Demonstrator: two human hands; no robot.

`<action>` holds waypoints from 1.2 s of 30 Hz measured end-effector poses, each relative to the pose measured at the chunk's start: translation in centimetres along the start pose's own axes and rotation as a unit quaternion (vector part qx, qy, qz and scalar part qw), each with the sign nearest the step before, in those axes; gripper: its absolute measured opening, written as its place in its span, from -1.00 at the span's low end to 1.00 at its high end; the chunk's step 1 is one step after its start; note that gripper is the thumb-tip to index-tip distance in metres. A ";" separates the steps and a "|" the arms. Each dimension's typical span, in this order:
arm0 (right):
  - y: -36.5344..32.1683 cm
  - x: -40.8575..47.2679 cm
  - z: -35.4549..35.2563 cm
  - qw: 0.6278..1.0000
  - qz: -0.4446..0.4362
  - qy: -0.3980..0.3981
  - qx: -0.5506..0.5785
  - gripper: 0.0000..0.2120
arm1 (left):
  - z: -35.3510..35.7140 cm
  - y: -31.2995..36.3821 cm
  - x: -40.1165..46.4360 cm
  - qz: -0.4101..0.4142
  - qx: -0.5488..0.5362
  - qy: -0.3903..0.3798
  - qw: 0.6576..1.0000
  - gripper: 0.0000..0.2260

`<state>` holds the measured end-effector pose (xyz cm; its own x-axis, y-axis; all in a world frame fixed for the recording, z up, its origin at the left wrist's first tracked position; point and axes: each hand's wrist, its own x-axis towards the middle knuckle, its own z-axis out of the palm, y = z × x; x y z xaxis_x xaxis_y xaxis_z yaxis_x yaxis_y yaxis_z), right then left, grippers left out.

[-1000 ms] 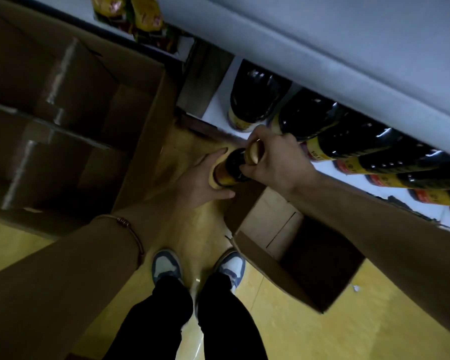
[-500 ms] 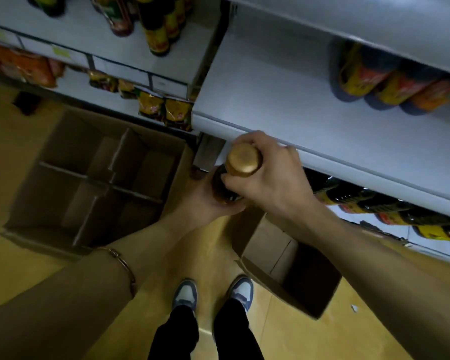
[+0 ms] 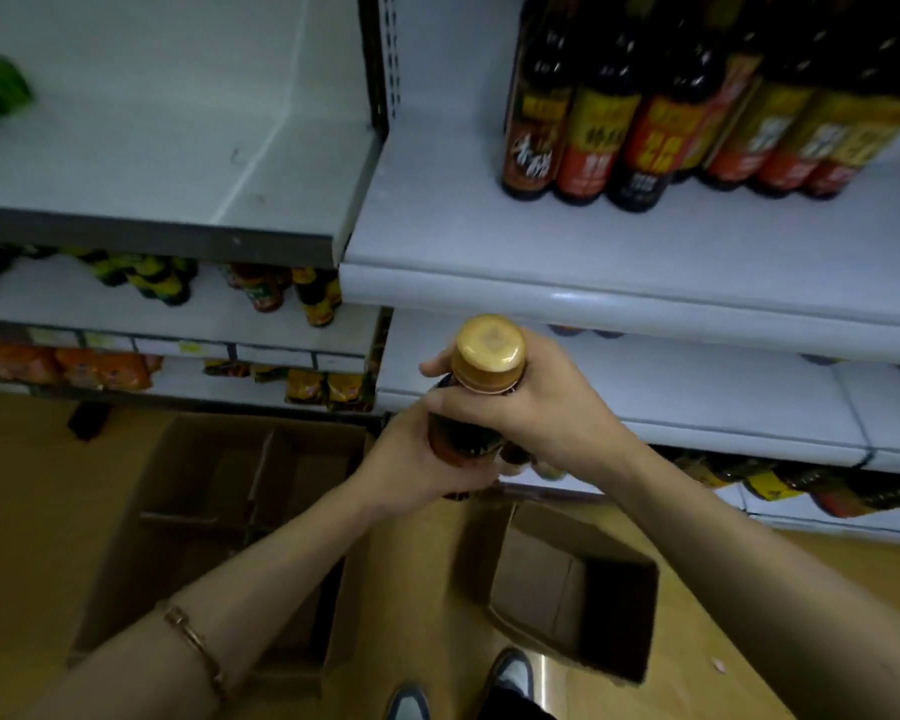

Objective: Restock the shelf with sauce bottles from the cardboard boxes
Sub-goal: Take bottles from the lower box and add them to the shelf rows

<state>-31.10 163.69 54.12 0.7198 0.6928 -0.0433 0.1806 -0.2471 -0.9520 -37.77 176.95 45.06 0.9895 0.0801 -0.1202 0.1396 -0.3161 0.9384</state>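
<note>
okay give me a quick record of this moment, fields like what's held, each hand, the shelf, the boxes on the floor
held item: dark sauce bottle with a gold cap, upright, in front of the shelves
left hand: left hand grips the bottle's lower body
right hand: right hand grips the neck below the cap
target shelf: white shelf, bare at front left
shelf stock: row of bottles at the back right
boxes: divided cardboard box left, smaller cardboard box right, no bottles visible in either
</note>
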 end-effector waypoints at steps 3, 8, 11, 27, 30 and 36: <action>-4.2 -1.4 -2.4 1.000 -0.019 0.012 -0.016 -0.81 | -1.1 4.7 -0.2 0.036 0.017 -0.031 0.999 -0.44; -9.5 -3.7 -5.3 0.994 -0.051 0.079 -0.047 -0.72 | -1.1 10.9 -0.2 0.060 0.015 -0.077 0.995 -0.40; -12.1 -5.7 -7.2 0.990 -0.066 0.115 -0.042 -0.69 | -0.3 14.6 0.1 0.089 0.011 -0.105 0.990 -0.45; -19.7 -20.1 -22.8 0.938 -0.092 0.330 -0.053 -0.69 | 15.6 28.8 0.8 0.203 -0.040 -0.190 0.960 -0.34; -20.9 -23.7 -26.8 0.932 -0.067 0.348 -0.076 -0.69 | 20.0 32.7 1.0 0.222 -0.053 -0.200 0.953 -0.32; -21.6 -32.0 -34.6 0.934 -0.021 0.326 -0.147 -0.66 | 28.8 39.6 0.9 0.250 -0.080 -0.238 0.935 -0.36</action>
<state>-34.82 123.41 86.60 0.9454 0.1705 0.2777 0.3257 -0.4704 -0.8201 -30.30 137.25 72.79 0.8394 -0.4822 0.2508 -0.3141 -0.0538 0.9479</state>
